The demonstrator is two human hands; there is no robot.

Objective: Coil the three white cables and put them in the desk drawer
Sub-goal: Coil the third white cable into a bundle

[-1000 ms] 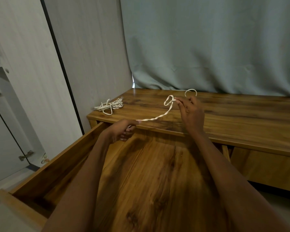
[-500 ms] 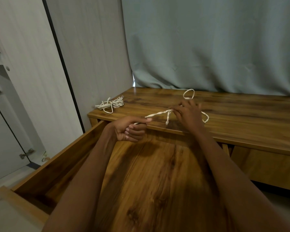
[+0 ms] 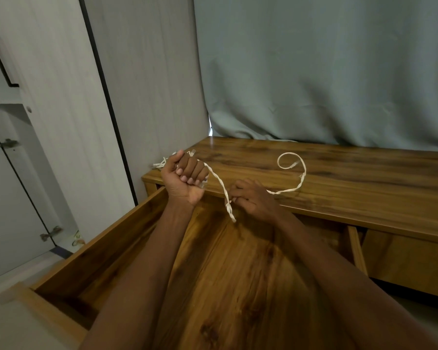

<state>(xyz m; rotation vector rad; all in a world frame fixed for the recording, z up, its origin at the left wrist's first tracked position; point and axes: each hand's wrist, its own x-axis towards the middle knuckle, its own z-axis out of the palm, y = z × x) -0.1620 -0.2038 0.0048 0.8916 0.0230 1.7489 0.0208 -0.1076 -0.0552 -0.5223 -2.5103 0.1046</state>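
A white braided cable (image 3: 292, 189) runs from my left hand (image 3: 185, 176), dips to my right hand (image 3: 250, 198), then lies across the wooden desk top (image 3: 352, 178) and ends in a curl at the back. My left hand is raised in a fist and grips one end of the cable. My right hand pinches the cable at the desk's front edge, and a short loop hangs below it. Another bundle of white cable (image 3: 159, 164) lies at the desk's left corner, mostly hidden behind my left hand. The open drawer (image 3: 111, 238) lies below both arms.
A grey curtain (image 3: 326, 72) hangs behind the desk. A pale wardrobe panel (image 3: 142, 84) stands to the left, with a cabinet door and hinges (image 3: 0, 145) beyond it. A second closed drawer front (image 3: 402, 261) sits to the right.
My left hand rose and moved up-left with the cable's end in its fist. My right hand slid along the cable toward the desk edge, and more cable now trails out on the desk.
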